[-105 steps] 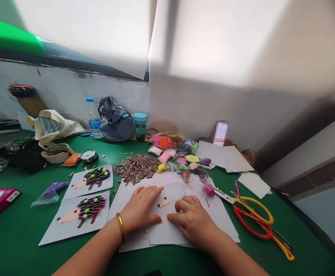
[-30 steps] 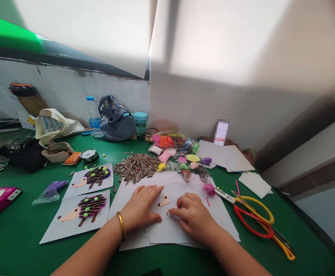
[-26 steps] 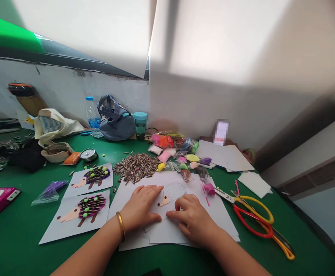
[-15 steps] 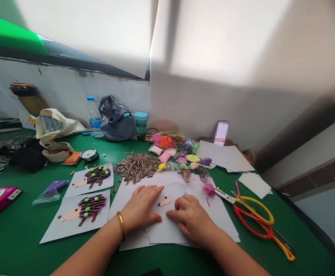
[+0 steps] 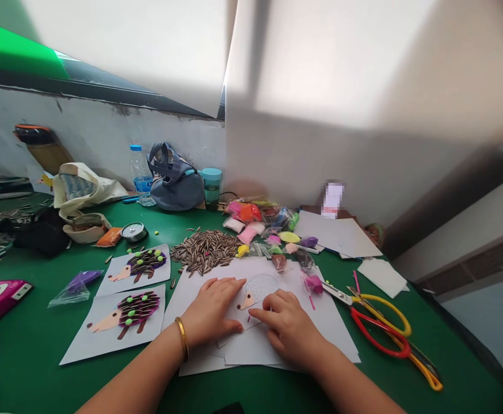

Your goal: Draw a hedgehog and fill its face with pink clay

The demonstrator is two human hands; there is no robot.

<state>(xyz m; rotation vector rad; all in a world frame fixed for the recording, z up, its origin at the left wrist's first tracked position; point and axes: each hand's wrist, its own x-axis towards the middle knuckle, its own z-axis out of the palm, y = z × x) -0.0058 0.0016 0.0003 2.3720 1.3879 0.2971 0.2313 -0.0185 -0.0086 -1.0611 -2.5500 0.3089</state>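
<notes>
My left hand (image 5: 214,306) lies flat and open on the left part of a small white sheet with a hedgehog drawing (image 5: 262,287). The drawing has a peach clay face with a dark nose and eye, and a pencilled, dotted body. On the sheet's other side rests my right hand (image 5: 292,322), index finger stretched out and the other fingers bent. Its fingertip touches the paper below the face, beside a thin purple clay strip (image 5: 248,318). Nothing shows gripped in either hand. Larger white sheets (image 5: 333,339) lie underneath.
Two finished hedgehog pictures (image 5: 126,319) lie at left. Behind the sheets are a heap of sunflower seeds (image 5: 204,251) and bagged coloured clay (image 5: 251,214). Scissors (image 5: 381,333) with red and yellow handles lie at right. A blue-grey bag (image 5: 177,187) and a cup (image 5: 212,190) stand against the wall.
My right hand has shifted slightly, its index fingertip moving a little up, and a thin purple clay strip now shows beside it. My left hand has stayed in place.
</notes>
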